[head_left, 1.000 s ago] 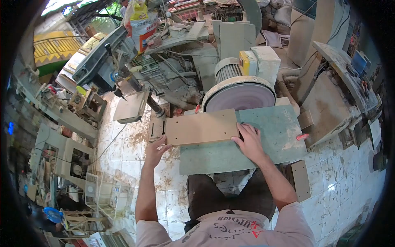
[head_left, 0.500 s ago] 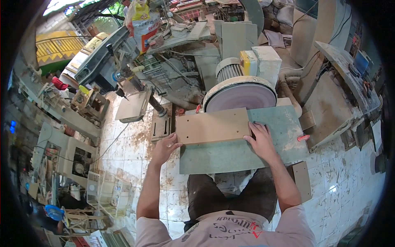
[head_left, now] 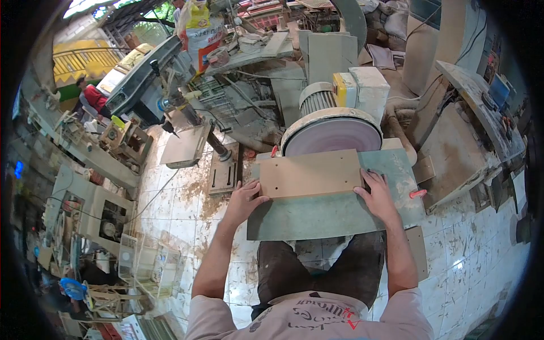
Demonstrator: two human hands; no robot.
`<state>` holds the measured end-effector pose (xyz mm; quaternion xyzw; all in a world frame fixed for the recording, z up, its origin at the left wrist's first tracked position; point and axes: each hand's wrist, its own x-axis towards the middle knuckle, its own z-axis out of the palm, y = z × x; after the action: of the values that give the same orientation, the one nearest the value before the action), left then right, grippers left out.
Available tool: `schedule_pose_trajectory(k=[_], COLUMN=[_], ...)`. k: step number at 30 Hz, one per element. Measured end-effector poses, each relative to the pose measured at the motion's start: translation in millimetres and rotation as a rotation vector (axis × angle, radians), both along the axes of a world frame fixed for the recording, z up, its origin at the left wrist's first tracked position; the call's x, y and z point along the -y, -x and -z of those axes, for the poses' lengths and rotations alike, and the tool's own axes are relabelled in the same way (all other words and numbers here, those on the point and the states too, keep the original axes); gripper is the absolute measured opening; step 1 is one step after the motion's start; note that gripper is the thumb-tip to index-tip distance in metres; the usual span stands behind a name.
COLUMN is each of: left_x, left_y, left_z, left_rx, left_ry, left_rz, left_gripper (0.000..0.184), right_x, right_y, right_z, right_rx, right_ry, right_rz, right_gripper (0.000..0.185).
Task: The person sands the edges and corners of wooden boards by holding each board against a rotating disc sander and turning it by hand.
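left hand (head_left: 246,201) and right hand (head_left: 375,195) held board (head_left: 314,173) by opposite ends (likely for even control), flat on bench (head_left: 317,218), near disc (head_left: 334,137).

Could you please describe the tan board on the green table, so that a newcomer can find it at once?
Find the big round purplish disc, then the green tabletop before it. There, between the left grip and the right grip, lies the rectangular board. Small dark holes mark its face, and it is the only tan board on the green tabletop.
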<state>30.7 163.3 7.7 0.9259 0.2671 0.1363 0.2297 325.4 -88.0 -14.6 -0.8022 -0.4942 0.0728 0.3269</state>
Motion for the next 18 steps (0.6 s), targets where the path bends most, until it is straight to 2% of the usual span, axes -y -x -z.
schedule_pose_trajectory(k=[2, 5, 7, 10, 18], left_x=[0, 3, 7, 15, 21], left_y=[-4, -9, -14, -24, -37], left_z=[5, 10, 12, 10, 17], left_rx=[-0.026, -0.020, 0.078, 0.052, 0.080], left_ry=[-0.037, 0.046, 0.105, 0.016, 0.009], left_rz=[0.016, -0.020, -0.010, 0.002, 0.034], left_gripper=[0.053, 0.054, 0.051, 0.051, 0.049], right_x=[4, 9, 13, 20, 31], right_y=[-4, -11, -16, -20, -34], right_z=[-1, 0, -1, -7, -6], right_rx=[-0.002, -0.009, -0.008, -0.039, -0.058], right_ry=[0.013, 0.022, 0.043, 0.059, 0.072], right_rz=[0.010, 0.019, 0.026, 0.059, 0.075], right_gripper=[0.058, 0.059, 0.058, 0.058, 0.058])
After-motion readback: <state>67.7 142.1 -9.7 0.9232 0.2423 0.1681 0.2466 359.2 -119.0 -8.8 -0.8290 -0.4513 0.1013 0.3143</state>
